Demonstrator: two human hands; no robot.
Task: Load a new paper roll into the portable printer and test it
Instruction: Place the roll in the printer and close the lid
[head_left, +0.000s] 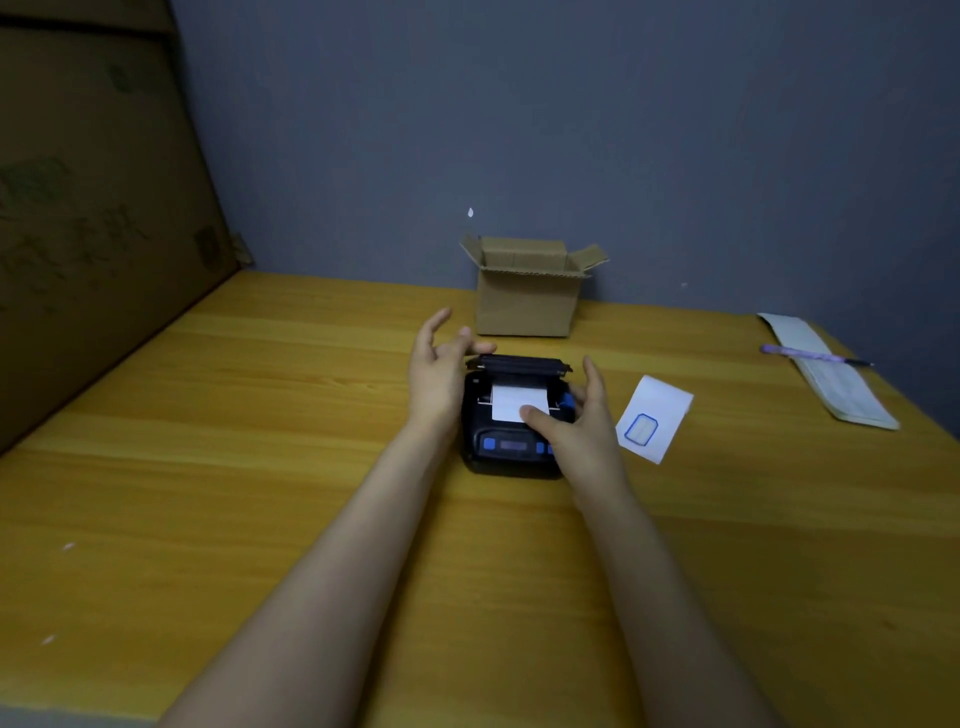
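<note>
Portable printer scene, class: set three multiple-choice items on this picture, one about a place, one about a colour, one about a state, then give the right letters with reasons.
1. Where does the small cardboard box stand?
A. behind the printer, by the wall
B. on top of the printer
C. at the table's near edge

2. What colour are the printer's buttons?
A. red
B. blue
C. green

3. How is the printer's lid?
A. shut flat
B. removed, lying on the table
C. raised open, white paper showing

Answers:
1 A, the box sits beyond the printer against the grey wall.
2 B, blue buttons flank its small display.
3 C, the lid stands up at the back, and the right hand thumb rests on the paper while the left hand is beside the lid.
</note>
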